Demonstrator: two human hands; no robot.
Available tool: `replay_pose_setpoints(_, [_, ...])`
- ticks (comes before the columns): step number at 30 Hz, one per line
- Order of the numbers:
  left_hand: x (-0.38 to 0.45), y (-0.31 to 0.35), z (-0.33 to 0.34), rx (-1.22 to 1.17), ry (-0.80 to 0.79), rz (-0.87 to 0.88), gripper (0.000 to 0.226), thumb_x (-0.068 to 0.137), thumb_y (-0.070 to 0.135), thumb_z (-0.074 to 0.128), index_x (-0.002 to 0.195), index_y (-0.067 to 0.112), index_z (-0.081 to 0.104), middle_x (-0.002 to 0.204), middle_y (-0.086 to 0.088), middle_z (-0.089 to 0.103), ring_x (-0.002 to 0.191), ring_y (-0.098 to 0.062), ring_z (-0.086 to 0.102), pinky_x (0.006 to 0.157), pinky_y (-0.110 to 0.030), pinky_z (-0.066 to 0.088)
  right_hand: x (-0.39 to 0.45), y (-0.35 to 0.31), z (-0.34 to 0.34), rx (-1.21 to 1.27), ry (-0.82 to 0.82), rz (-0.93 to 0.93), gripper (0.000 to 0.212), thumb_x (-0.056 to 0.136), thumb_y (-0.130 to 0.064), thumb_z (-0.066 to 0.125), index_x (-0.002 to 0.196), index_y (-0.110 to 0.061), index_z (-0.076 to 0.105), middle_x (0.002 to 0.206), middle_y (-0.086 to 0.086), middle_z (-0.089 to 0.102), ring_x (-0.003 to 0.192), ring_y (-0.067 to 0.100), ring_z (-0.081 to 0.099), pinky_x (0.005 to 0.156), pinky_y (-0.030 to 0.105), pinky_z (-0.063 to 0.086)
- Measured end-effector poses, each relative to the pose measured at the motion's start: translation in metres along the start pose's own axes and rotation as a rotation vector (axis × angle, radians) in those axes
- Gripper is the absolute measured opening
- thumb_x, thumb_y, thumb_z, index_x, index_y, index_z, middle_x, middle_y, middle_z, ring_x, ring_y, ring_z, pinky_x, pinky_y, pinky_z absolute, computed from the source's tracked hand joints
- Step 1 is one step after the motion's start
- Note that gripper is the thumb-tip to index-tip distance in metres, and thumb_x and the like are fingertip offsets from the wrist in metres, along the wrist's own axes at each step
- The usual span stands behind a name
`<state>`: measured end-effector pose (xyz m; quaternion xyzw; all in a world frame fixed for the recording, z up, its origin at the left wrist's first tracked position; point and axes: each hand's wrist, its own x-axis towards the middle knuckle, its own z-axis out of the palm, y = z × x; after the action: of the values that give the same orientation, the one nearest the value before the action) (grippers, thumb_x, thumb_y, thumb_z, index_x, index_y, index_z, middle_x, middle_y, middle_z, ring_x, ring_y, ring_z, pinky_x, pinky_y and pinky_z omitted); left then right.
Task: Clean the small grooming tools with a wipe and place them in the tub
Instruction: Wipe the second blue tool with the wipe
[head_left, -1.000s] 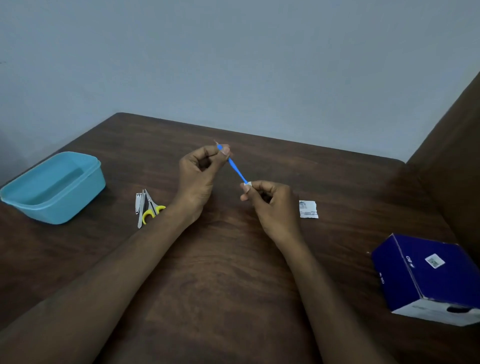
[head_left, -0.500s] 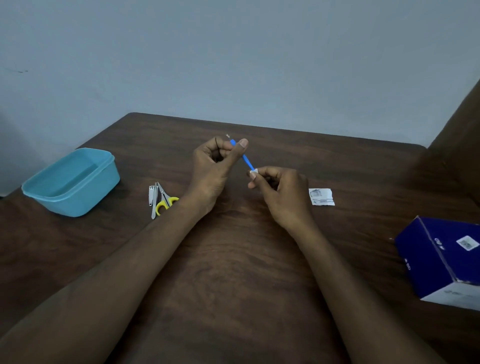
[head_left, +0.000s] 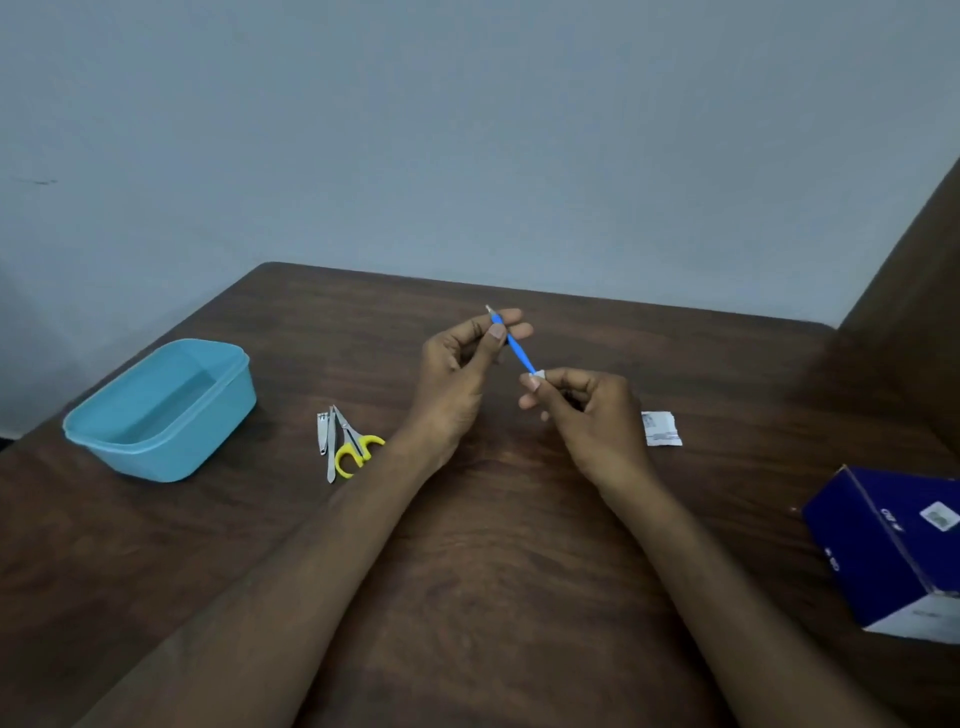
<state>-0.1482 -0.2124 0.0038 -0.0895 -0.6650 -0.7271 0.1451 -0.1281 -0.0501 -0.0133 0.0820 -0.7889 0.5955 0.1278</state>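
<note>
On the brown table (head_left: 493, 597), a torn white sachet (head_left: 661, 428) lies just right of the hands, and a dark blue box (head_left: 893, 545) sits at the right edge. Nail clippers (head_left: 322, 434), a metal file (head_left: 331, 452) and yellow-handled scissors (head_left: 356, 447) lie together between the hands and the blue tub (head_left: 161, 410); whether the tub holds anything is unclear. The left hand (head_left: 457, 384) pinches the upper end of a blue-handled tool (head_left: 514, 349), raised above the table; the right hand (head_left: 592, 415) pinches a small white wipe (head_left: 538, 374) round its lower end.

No legible text on box (head_left: 883, 551), sachet (head_left: 661, 428)
</note>
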Motion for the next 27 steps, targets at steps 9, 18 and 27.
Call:
replay_pose_setpoints(9, [0.0,0.008,-0.003,-0.113,0.182,0.004,0.01,0.093,0.015,0.081,0.087,0.007,0.077,0.086,-0.01,0.078,0.089,-0.006,0.075,0.085,-0.014,0.053,-0.005,-0.008,-0.003,0.083,-0.014,0.011,0.012,0.099,-0.023,0.076,0.1,-0.014,0.083,0.081,-0.004,0.082,0.063,-0.005,0.064,0.065,0.011,0.049])
replay_pose_setpoints(18, [-0.002,0.002,0.002,-0.091,0.088,0.008,0.015,0.101,0.014,0.072,0.108,0.002,0.079,0.1,-0.009,0.083,0.085,0.002,0.072,0.079,-0.01,0.049,-0.003,-0.005,-0.001,0.061,-0.01,-0.002,0.011,0.1,-0.027,0.075,0.095,-0.022,0.082,0.08,-0.009,0.081,0.063,-0.001,0.064,0.067,0.016,0.05])
replay_pose_setpoints(27, [-0.008,0.003,0.003,-0.016,-0.078,0.033,0.017,0.105,0.008,0.064,0.118,0.004,0.075,0.105,-0.007,0.083,0.082,-0.008,0.075,0.069,-0.019,0.054,-0.003,-0.007,-0.002,0.049,-0.03,-0.027,0.014,0.102,-0.027,0.071,0.096,-0.023,0.084,0.083,-0.01,0.082,0.079,0.004,0.074,0.074,0.029,0.054])
